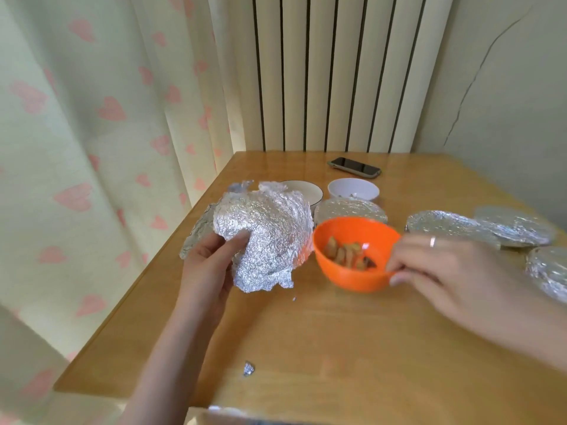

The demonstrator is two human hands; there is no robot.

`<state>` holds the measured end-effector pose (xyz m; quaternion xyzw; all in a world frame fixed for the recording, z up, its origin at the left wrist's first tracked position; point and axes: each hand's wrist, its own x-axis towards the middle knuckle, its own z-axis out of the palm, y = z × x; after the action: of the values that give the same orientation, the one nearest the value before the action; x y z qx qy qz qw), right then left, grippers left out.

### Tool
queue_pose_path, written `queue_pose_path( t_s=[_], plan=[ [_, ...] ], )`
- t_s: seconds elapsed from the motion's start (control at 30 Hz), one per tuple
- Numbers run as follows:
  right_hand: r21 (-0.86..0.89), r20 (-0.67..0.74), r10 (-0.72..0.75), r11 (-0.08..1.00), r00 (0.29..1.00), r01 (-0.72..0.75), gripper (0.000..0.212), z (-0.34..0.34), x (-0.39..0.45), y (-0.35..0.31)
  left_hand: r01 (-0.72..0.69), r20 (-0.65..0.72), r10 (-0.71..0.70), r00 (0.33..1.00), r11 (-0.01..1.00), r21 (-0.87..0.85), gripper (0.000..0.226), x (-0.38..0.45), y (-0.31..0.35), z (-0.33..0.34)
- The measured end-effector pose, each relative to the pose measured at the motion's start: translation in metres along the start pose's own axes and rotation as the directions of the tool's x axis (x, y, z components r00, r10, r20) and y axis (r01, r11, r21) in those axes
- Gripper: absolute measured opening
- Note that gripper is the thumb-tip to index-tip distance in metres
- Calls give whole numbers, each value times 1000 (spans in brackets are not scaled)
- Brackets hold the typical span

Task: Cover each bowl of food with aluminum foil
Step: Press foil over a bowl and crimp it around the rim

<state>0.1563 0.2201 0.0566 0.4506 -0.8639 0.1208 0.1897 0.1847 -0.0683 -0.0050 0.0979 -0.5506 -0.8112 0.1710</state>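
My left hand (211,262) grips a crumpled sheet of aluminum foil (264,234), raised just left of an orange bowl (343,271) holding brown food pieces. My right hand (454,271) pinches the orange bowl's right rim and holds it tilted above the wooden table (337,348). Behind it stand a foil-covered bowl (349,210), an uncovered white bowl (352,188) with some food, and a white dark-rimmed bowl (306,191) partly hidden by the foil sheet. Three more foil-covered bowls sit at the right: one (445,225), one (515,225), one (549,271).
A phone (354,167) lies at the back of the table. More foil (196,234) lies by the left edge, and small foil scraps (248,369) sit near the front. A heart-print curtain (92,148) hangs left; a radiator (331,72) stands behind.
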Motion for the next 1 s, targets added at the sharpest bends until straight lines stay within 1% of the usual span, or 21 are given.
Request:
queue_pose_path(
  t_s=[0.03, 0.1, 0.13, 0.17, 0.2, 0.23, 0.27, 0.33, 0.37, 0.4, 0.43, 0.47, 0.5, 0.53, 0.57, 0.6, 0.63, 0.67, 0.77, 0.9, 1.0],
  plan=[
    [-7, -6, -31, 999, 999, 31, 10, 7, -11, -10, -13, 12, 13, 1000, 1000, 7, 42, -8, 1, 1],
    [27, 43, -4, 1000, 999, 3, 15, 19, -33, -20, -17, 46, 16, 999, 1000, 10, 50, -21, 3, 1],
    [25, 91, 77, 997, 993, -80, 13, 44, -38, -1, -9, 76, 7, 997, 1000, 16, 64, -26, 4, 2],
    [-58, 64, 141, 989, 988, -137, 10, 66, -52, 20, 3, 100, -6, 995, 999, 34, 77, -31, 4, 5],
    [-33, 54, 173, 985, 983, -171, 12, 91, -70, 41, 15, 125, -21, 992, 999, 50, 87, -36, 5, 8],
    [28, 58, 147, 989, 987, -149, 18, 113, -77, 52, 32, 148, -39, 988, 998, 51, 90, -40, 4, 12],
    [90, 139, 88, 991, 986, -101, 19, 123, -86, 57, 44, 174, -52, 983, 998, 50, 87, -43, 3, 16],
    [290, 348, 109, 932, 931, -218, 12, 91, -82, 25, 81, 211, -100, 972, 992, 97, 75, -49, 2, 26],
    [345, 273, 205, 891, 940, -295, 24, 70, -68, 6, 89, 221, -118, 968, 986, 139, 68, -50, -2, 30],
    [449, 249, 261, 822, 933, -350, 40, 44, -68, -9, 94, 217, -132, 967, 980, 177, 56, -51, -6, 34],
    [577, 290, 263, 719, 920, -388, 52, 37, -66, -8, 113, 198, -158, 967, 969, 220, 39, -51, -10, 38],
    [703, 305, 337, 551, 891, -449, 57, 32, -59, -6, 120, 185, -173, 967, 957, 265, 26, -51, -14, 42],
    [795, 312, 435, 368, 845, -483, 55, 31, -58, -3, 119, 179, -181, 967, 944, 308, 23, -51, -17, 47],
    [835, 323, 545, 220, 773, -504, 50, 36, -55, -1, 116, 180, -188, 966, 930, 347, 21, -51, -19, 51],
    [859, 339, 628, 98, 701, -503, 45, 41, -49, -5, 105, 170, -181, 969, 919, 381, 21, -50, -21, 55],
    [877, 329, 665, 49, 670, -479, 43, 47, -46, -9, 95, 153, -169, 974, 910, 404, 23, -49, -22, 56],
    [888, 309, 696, 33, 648, -458, 42, 49, -43, -14, 90, 138, -161, 977, 904, 418, 27, -48, -23, 57],
    [897, 260, 737, 56, 624, -439, 41, 57, -41, -15, 87, 122, -154, 981, 897, 434, 30, -47, -23, 57],
    [893, 115, 797, 178, 592, -413, 33, 74, -39, -17, 59, 99, -116, 988, 891, 451, 32, -47, -24, 52],
    [780, -104, 767, 458, 633, -427, 24, 87, -36, -19, 76, 28, -95, 995, 913, 400, 32, -52, -29, 46],
    [739, -151, 754, 516, 640, -433, 17, 88, -34, -20, 98, 26, -119, 993, 908, 408, 40, -55, -31, 43]
  ],
)
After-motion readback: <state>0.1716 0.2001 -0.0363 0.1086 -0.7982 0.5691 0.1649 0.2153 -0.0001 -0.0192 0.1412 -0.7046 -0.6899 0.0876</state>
